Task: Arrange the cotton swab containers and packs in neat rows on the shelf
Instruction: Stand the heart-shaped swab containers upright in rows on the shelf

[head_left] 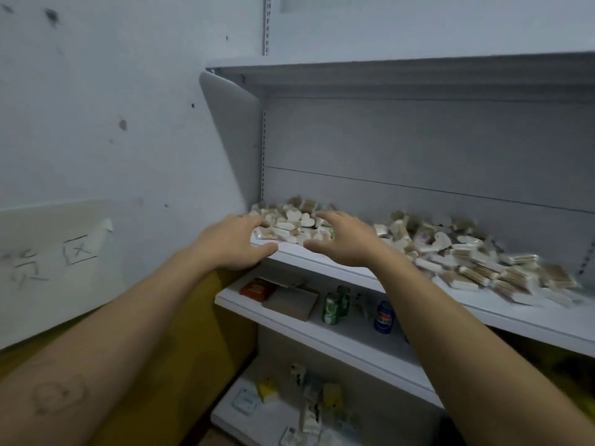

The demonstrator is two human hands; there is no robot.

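Note:
A jumbled heap of cotton swab goods covers the white shelf. Heart-shaped white containers lie in the left pile, and flat clear packs of wooden-stick swabs spread out to the right. My left hand hovers at the shelf's left front edge, fingers spread and relaxed, holding nothing. My right hand hovers beside it with fingers spread, just in front of the left pile. The two hands frame that pile from either side; whether they touch it is unclear.
A shelf above overhangs the work shelf. The lower shelf holds a red box, a brown flat box, green cans and a blue can. The bottom shelf carries small cartons. A wall with a paper sign stands at left.

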